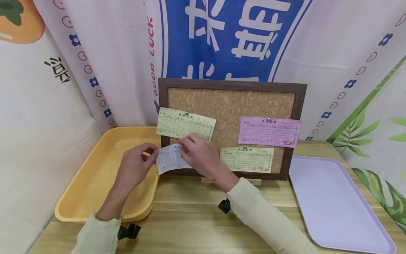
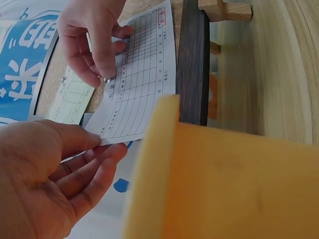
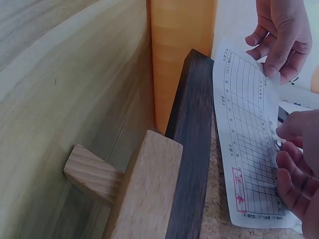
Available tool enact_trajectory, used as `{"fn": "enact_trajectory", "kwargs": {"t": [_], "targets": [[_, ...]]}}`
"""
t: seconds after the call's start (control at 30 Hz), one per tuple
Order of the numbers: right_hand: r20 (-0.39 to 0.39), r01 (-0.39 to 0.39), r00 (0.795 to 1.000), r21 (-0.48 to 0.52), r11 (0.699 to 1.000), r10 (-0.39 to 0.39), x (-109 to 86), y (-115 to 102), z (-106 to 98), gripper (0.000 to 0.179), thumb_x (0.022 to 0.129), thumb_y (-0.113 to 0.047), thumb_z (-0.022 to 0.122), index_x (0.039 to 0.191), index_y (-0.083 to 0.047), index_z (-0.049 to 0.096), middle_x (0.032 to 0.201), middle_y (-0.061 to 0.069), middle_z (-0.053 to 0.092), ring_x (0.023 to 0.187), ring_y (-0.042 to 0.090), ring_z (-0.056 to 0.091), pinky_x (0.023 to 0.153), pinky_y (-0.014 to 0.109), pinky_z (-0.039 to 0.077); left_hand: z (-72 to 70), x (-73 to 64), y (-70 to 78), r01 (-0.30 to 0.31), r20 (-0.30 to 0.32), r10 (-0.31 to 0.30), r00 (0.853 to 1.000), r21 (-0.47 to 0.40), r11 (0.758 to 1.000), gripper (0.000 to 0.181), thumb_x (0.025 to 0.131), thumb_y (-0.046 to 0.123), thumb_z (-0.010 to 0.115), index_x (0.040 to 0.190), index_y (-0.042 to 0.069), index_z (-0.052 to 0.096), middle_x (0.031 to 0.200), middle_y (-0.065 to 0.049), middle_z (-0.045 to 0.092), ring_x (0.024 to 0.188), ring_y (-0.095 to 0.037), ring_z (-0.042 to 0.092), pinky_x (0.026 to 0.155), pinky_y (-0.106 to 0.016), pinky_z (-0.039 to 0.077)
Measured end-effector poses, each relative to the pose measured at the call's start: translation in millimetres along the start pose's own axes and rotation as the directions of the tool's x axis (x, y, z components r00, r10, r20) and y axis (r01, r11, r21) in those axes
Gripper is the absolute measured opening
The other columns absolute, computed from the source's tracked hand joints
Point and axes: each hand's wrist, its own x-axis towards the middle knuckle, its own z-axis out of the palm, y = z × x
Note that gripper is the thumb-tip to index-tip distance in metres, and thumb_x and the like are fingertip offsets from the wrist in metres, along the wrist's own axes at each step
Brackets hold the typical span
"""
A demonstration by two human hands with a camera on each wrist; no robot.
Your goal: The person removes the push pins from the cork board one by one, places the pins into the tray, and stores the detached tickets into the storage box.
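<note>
A white receipt slip (image 1: 169, 160) is held at the lower left of a framed cork board (image 1: 228, 102). My left hand (image 1: 134, 165) pinches its upper left corner between thumb and forefinger, as the left wrist view shows. At the slip's top edge, my right hand (image 1: 204, 157) pinches a small silvery pin (image 2: 107, 79) with its fingertips. The right hand covers part of the slip in the head view. A yellow-green receipt slip (image 1: 174, 124) is pinned just above. Another yellow-green slip (image 1: 247, 159) and a purple slip (image 1: 269, 131) are pinned at the right.
A yellow plastic tub (image 1: 85, 183) stands left of the board, under my left hand. A pale purple tray (image 1: 336, 201) lies at the right. The board leans on a wooden stand (image 3: 149, 189) on the wood-grain table (image 1: 190, 225). A printed curtain (image 1: 127, 60) hangs behind.
</note>
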Motion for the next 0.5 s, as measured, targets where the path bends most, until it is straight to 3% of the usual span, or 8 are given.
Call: {"fn": "enact_trajectory", "kwargs": {"t": [0.5], "targets": [[-0.008, 0.027, 1.000, -0.071, 0.997, -0.028, 2.7, 0.8, 4.4, 0.012, 0.094, -0.012, 0.071, 0.106, -0.012, 0.076, 0.098, -0.001, 0.067, 0.071, 0.009, 0.063, 0.053, 0.023, 0.048, -1.0, 0.6, -3.3, -0.008, -0.007, 0.007, 1.000, -0.011, 1.000, 0.010, 0.099, 0.011, 0.069, 0.105, 0.005, 0.075, 0.097, -0.013, 0.072, 0.069, -0.021, 0.065, 0.057, -0.030, 0.053]]}}
